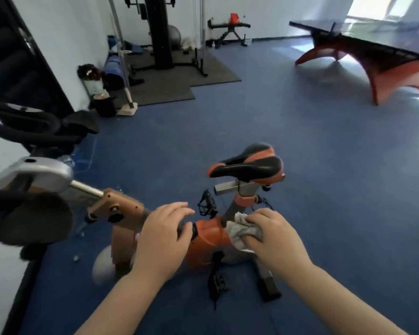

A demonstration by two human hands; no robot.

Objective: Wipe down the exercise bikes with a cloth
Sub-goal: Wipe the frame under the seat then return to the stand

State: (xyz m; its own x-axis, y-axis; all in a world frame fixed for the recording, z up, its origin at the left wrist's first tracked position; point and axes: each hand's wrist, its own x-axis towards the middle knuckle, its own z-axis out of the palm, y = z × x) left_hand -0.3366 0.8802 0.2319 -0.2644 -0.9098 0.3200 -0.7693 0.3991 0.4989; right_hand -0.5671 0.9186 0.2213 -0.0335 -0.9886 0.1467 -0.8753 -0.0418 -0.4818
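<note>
Right hand (pixel 271 234) grips a grey cloth (pixel 243 232) pressed on the orange exercise bike (pixel 209 240) frame below its saddle (pixel 246 165), left hand (pixel 163 234) resting open on the frame; no writing is readable.

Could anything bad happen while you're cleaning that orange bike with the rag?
Maybe. The right hand presses the grey cloth on the orange bike close to the pedal and its crank, so the cloth might snag if the pedals turn. The left hand rests on a black part of the frame near those moving bits, so fingers could get pinched. The other pedal's loose strap hangs by the floor and might catch a foot.
</note>
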